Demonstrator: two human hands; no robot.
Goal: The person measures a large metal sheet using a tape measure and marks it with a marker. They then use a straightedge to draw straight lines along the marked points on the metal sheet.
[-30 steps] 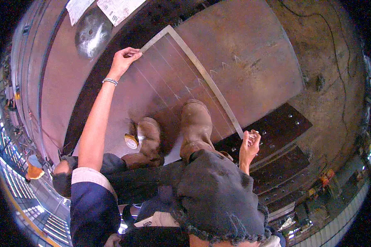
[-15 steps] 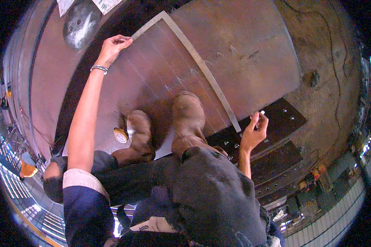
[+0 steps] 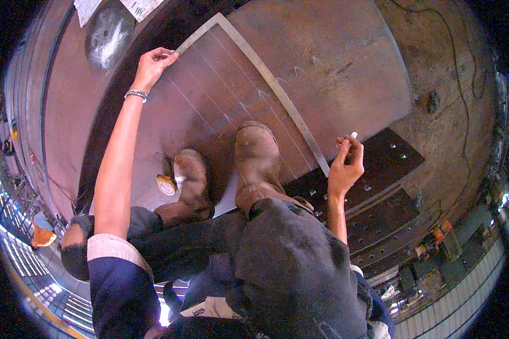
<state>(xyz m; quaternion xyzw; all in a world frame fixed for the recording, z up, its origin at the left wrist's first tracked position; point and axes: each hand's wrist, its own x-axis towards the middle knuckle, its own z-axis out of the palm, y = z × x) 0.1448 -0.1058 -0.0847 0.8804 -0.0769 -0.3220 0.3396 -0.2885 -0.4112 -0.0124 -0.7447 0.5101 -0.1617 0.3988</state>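
A metal framing square (image 3: 270, 82) lies flat on a large brown steel plate (image 3: 350, 68), its corner pointing away from me. My left hand (image 3: 153, 66) pinches the end of its shorter arm at the plate's left side. The longer arm runs toward me and ends beside my right hand (image 3: 345, 168). Between the fingers of that hand is a short white chalk stick (image 3: 353, 135), its tip pointing up and away. Thin pale lines and several small V-shaped marks show on the plate along the square.
My brown boots (image 3: 257, 150) stand on the plate. Near the left boot is a round yellow-cased tape measure (image 3: 165, 185). Dark drilled plates (image 3: 385, 155) lie at the right. A grey disc (image 3: 108, 35) and papers are at the far left; a cable (image 3: 457, 73) crosses the floor.
My right hand has moved up, away from me, with the chalk, which now shows more beyond the fingers. My left hand stays on the square; the whole view has shifted slightly.
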